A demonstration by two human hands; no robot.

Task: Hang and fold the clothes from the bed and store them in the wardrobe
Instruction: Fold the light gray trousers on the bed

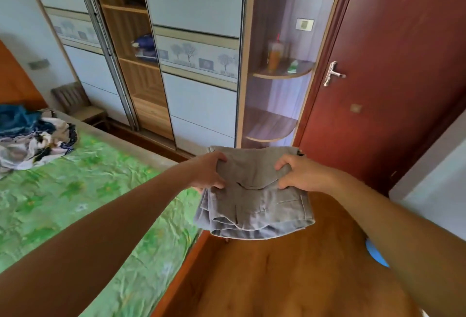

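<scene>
Desk: Forearms outstretched, holding what?
Photographer: Those are folded grey trousers [254, 205], mid-air past the foot of the bed [75, 203]. Curled fingers of the left hand [209, 170] clamp their 9 o'clock edge, the right hand [300, 174] the 3 o'clock edge.
Desk: Headed where?
Photographer: Probably the wardrobe [199, 102], open shelves [137, 62] at 11 o'clock, left hand nearer. Another clothes pile [32, 137] waits at 9.

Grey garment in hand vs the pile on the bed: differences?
The grey garment is folded flat; the pile lies crumpled. The grey garment is held by the left hand and right hand; the pile rests on the bed. Both are clothing.
</scene>
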